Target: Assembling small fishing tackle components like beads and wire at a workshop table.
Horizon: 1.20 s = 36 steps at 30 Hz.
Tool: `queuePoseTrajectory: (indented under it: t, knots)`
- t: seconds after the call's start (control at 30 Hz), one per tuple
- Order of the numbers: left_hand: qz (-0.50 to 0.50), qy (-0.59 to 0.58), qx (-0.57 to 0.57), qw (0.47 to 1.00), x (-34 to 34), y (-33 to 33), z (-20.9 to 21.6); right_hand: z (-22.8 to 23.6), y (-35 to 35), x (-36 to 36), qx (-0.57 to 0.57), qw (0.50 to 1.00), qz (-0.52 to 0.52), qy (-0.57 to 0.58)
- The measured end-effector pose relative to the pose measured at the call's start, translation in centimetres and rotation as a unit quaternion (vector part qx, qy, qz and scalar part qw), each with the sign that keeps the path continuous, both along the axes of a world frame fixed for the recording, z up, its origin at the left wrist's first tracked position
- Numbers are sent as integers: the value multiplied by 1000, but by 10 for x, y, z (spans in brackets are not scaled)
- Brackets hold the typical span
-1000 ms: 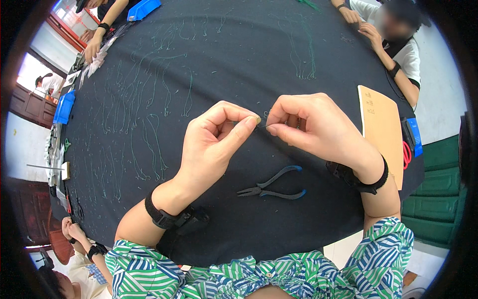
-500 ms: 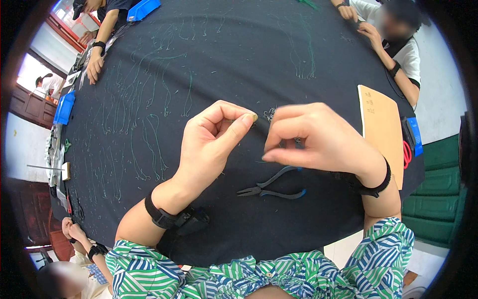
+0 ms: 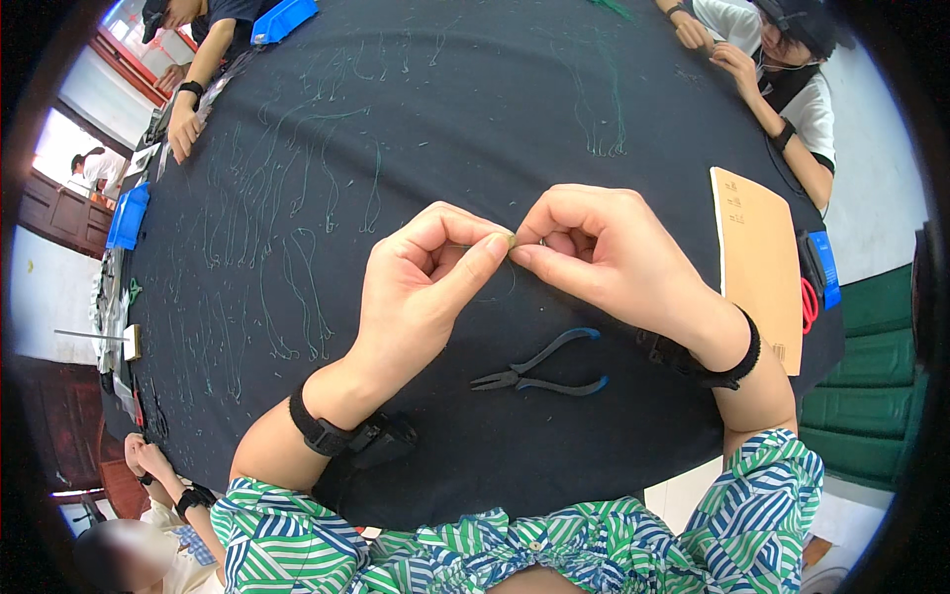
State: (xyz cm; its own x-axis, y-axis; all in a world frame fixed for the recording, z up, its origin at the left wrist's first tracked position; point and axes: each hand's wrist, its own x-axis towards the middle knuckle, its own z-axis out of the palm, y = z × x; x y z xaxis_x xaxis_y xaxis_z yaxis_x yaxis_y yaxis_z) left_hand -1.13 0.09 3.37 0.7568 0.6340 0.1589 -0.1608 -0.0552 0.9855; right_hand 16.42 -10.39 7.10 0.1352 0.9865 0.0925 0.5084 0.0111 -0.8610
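Note:
My left hand (image 3: 421,282) is closed in a pinch, thumb against forefinger, on a thin thread (image 3: 514,284). The fingertips of my right hand (image 3: 618,252) meet those of the left and are pinched too, at the same spot on the thread. A faint loop of it hangs below the fingertips; whatever small piece lies between them is hidden. On the black cloth (image 3: 445,436) just below my hands lie pliers (image 3: 510,378) with blue-tipped handles, jaws to the left.
Several green threads (image 3: 302,287) lie spread over the cloth at left, more (image 3: 618,109) at far right. A tan notebook (image 3: 757,277), red-handled scissors (image 3: 809,305) and a blue box (image 3: 824,267) sit at right. Blue trays (image 3: 129,216) stand along the left edge. Co-workers' hands (image 3: 183,129) rest around the table.
My right hand has moved left and slightly up, so its fingertips now touch the left hand's. The left hand has stayed nearly still, and the pliers lie unmoved.

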Motion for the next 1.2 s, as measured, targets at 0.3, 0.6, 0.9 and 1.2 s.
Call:
queuePoseTrajectory:
  t: [0.3,0.6,0.9,1.2]
  knots:
    - [-13,19,15,1000,-2,1,2,-1,0,-2,8,999,23,-36]
    - [8,36,116,993,-3,5,-1,1,0,4,42,999,10,-33]
    - [17,-13,122,992,0,6,-5,4,-1,11,83,993,22,-79]
    - [29,44,151,987,1,6,-8,-2,2,15,83,993,40,-69]
